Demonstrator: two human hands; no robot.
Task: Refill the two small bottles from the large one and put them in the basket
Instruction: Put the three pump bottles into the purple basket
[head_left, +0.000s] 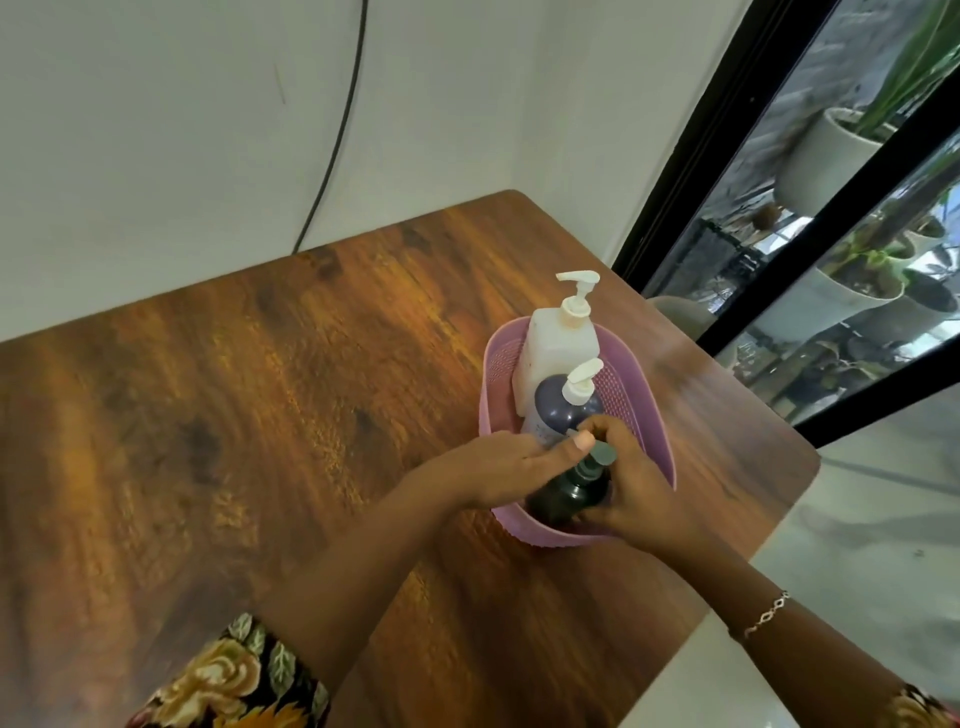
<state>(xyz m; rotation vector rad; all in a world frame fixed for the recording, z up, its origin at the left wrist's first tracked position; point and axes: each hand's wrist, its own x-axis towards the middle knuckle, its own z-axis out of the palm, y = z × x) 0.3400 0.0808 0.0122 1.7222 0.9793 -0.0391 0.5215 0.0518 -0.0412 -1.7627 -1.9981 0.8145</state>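
A pink perforated basket (655, 410) stands near the right edge of the wooden table (260, 405). Inside it, at the far end, stands the large white pump bottle (558, 348). In front of it is a purple bottle with a white pump (558, 408). At the near end sits a dark green pump bottle (569, 493), tilted. My left hand (498, 467) holds the green bottle from the left, thumb up by its pump. My right hand (634, 488) grips it from the right, fingers curled near the pump head.
A black cable (337, 135) runs down the white wall behind the table. A black-framed glass door (810, 249) stands to the right, with potted plants outside. The table's right edge drops to a pale tiled floor (857, 545).
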